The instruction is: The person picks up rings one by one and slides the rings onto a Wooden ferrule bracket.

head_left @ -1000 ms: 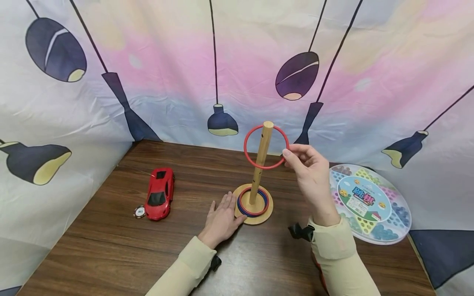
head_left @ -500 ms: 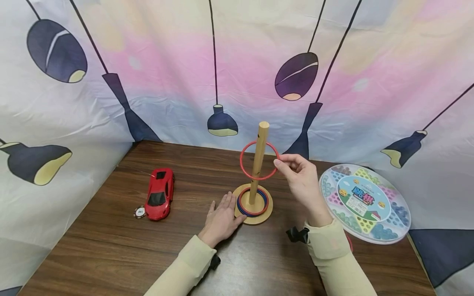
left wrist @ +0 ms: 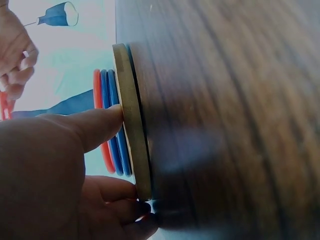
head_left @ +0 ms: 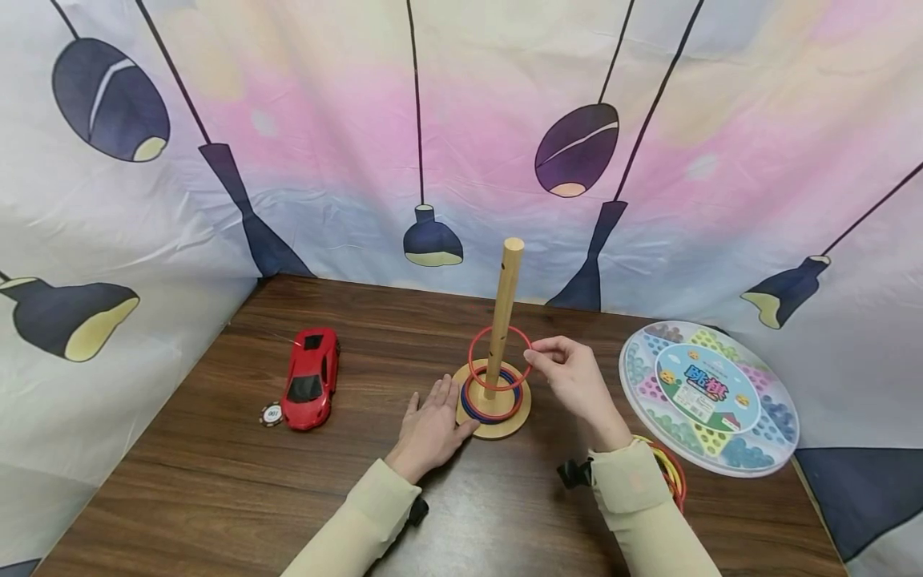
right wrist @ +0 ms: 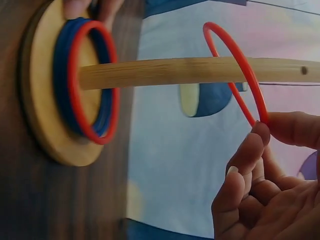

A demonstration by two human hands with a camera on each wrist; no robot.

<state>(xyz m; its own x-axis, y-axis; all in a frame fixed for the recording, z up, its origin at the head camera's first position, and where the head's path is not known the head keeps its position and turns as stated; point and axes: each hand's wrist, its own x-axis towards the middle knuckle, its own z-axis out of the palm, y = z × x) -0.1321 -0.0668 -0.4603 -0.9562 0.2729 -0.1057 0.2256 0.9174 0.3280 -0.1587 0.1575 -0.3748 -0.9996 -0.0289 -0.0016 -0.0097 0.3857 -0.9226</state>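
Observation:
A wooden peg (head_left: 507, 292) stands upright on a round wooden base (head_left: 493, 430). My right hand (head_left: 570, 381) pinches a red ring (right wrist: 248, 75) between thumb and fingertips; the ring encircles the peg partway down, tilted, above the base. Around the peg's foot lie another red ring (right wrist: 76, 95) and, beneath it, two blue rings (left wrist: 116, 150), seen edge-on in the left wrist view. My left hand (head_left: 430, 433) rests at the base's left side, fingers extended, with the thumb (left wrist: 102, 125) touching the base's edge.
Several red and yellow rings (head_left: 671, 469) lie on the table (head_left: 216, 481), partly hidden by the right sleeve. A round Chinese checkers box (head_left: 710, 397) is at the right. A red toy car (head_left: 312, 381) and a poker chip (head_left: 272, 413) are at the left. A printed cloth hangs behind.
My right hand has lowered the red ring along the peg, from near its top to partway above the base. The left hand stays put. The loose rings at right have come into view.

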